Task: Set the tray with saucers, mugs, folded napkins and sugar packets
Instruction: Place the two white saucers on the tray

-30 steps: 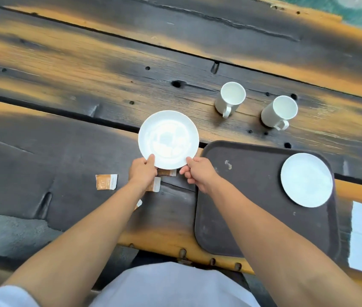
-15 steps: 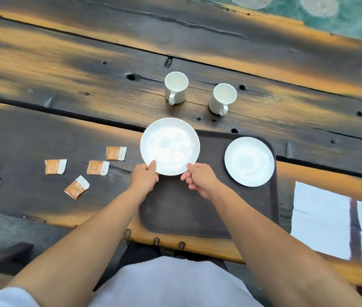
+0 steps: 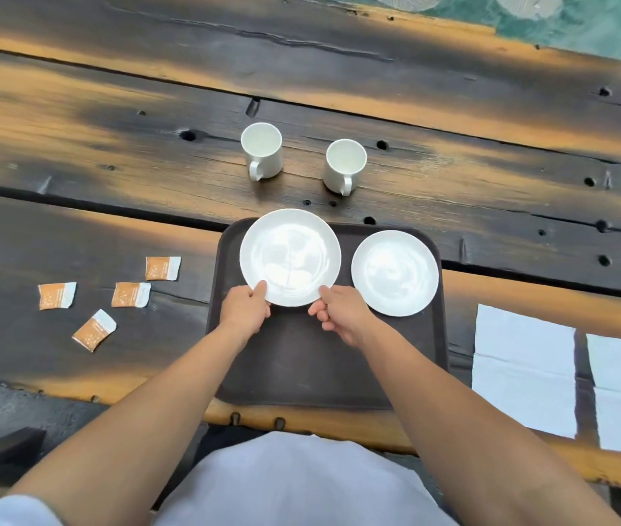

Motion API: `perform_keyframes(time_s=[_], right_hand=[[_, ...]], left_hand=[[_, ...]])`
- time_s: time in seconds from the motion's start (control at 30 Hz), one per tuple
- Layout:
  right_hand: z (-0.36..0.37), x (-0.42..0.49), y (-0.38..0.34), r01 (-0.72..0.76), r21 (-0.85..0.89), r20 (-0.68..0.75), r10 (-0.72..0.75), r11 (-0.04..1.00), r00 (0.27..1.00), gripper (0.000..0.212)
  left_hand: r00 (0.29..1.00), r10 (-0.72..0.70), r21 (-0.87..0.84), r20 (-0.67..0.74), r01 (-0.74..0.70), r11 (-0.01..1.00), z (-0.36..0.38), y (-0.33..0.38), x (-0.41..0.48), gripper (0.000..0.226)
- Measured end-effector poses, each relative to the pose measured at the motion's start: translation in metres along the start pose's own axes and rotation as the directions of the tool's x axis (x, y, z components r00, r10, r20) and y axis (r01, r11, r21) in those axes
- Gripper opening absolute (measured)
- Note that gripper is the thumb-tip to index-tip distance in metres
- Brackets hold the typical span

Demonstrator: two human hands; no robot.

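Two hands are holding a white saucer over the left part of a dark tray, centre of the frame.

I am seeing the left hand and right hand each pinching its near rim, thumbs on top. Its far edge is overlapping the tray's far lip, just beside a second saucer. Set down so, I judge it could be rocking, sliding or clinking.
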State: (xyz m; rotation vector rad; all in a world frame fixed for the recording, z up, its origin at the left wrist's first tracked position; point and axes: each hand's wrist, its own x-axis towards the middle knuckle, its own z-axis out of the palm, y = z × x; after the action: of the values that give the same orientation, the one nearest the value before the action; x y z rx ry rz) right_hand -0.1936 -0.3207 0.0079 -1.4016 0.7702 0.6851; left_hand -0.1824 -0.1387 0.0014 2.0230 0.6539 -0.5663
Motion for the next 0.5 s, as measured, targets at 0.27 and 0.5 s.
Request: perform_keyframes(time_s=[0.27, 0.5], right_hand=[[-0.009, 0.01, 0.007, -0.06, -0.011, 0.01, 0.06, 0.998, 0.998, 0.026], [-0.015, 0.018, 0.01, -0.11, 0.011, 0.013, 0.11, 0.994, 0.994, 0.026]], left_hand=[[0.999, -0.047, 0.037, 0.01, 0.047, 0.998, 0.014, -0.006, 0.005, 0.054], [0.996, -0.082, 0.068, 0.026, 0.08, 0.994, 0.022, -0.006, 0.013, 0.054]])
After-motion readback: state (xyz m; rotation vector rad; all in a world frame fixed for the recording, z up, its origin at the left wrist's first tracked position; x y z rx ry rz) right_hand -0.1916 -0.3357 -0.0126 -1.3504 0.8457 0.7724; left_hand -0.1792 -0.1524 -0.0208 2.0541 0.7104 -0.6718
